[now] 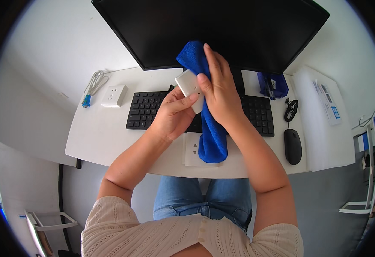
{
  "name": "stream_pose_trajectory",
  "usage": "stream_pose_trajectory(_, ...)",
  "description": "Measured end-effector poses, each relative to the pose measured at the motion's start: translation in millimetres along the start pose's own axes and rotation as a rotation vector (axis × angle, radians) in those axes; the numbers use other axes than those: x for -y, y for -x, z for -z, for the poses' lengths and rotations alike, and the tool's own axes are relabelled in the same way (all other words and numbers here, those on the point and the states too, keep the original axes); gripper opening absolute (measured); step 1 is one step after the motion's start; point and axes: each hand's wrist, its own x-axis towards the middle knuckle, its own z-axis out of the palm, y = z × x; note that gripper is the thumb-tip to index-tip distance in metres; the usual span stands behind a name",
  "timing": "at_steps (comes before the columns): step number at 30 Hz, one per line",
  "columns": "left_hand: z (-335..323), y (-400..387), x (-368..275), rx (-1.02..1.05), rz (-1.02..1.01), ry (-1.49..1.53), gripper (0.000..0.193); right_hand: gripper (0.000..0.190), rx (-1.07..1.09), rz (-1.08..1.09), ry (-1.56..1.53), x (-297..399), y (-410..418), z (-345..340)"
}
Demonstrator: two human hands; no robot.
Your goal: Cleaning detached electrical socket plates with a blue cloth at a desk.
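Pinched between the thumb and fingers of my left hand [177, 110] is a white wall socket [189, 84], tilted above the keyboard. My right hand [220, 86] holds a blue microfibre cloth [213, 141] against the socket's right side. The cloth's upper end sticks up past my right fingertips, and its lower end hangs down to the desk's front. Beneath that lower end lies another white socket plate [192, 151], partly covered by the cloth. A third white socket [114, 95] sits to the left of the keyboard.
A black keyboard [145, 106] lies under my hands, before a large dark monitor [206, 29]. On the left is a coiled cable with a blue connector [86, 101]. To the right are a black mouse [293, 147], a blue pen holder [279, 84] and printed papers [327, 102].
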Motion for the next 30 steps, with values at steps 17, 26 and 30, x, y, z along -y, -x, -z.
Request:
stream_pose_trajectory(17,4,-15,-25,-0.142,0.003,-0.126,0.044,0.062,0.111,-0.726,-0.979,-30,1,1)
stream_pose_trajectory(26,12,-16,-29,-0.330,-0.126,-0.380,0.041,0.057,0.151,-0.906,-1.177,14,-4,14)
stream_pose_trajectory(30,10,-15,-32,-0.285,-0.170,-0.429,0.039,0.049,0.292,-0.823,-1.113,-2,-5,15)
